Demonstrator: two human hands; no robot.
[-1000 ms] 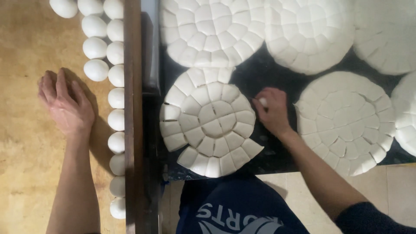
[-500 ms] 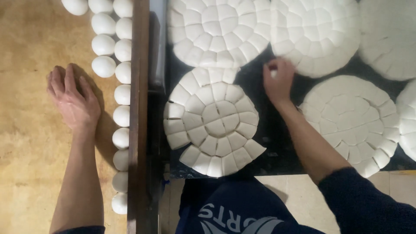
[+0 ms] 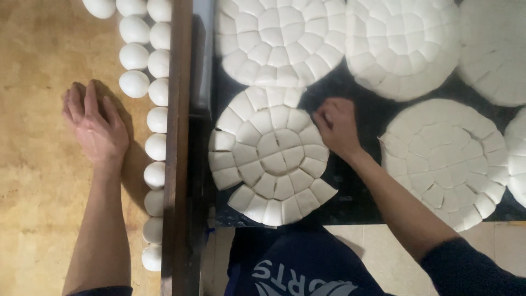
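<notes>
Where the right hand (image 3: 337, 127) rests against the upper right edge of the cut dough round (image 3: 271, 164), a single piece is best taken from the outer ring, with the fingertips set on the cut lines so that the neighbouring pieces are not dragged out of place. A light pinch seems wise, since soft dough would be dented by a hard squeeze. The round lies on the dark tray (image 3: 361, 192), just right of the wooden rail (image 3: 176, 137), with more cut rounds (image 3: 279, 38) above it and to its right (image 3: 446, 159).

The right hand is curled, knuckles up, with the fingers bent down at the round's rim; whether a piece is pinched between them cannot be told, as the fingertips are hidden under the hand. The right forearm runs down and to the right into a dark sleeve (image 3: 471, 268).

The left hand (image 3: 96, 129) is laid flat and open on the tan worktop (image 3: 38, 164), palm down, fingers stretched upward and slightly spread, with nothing held. It lies near a line of dough balls (image 3: 156, 148) set along the rail, apart from them. The left forearm is held straight, running down to the lower edge of the view.
</notes>
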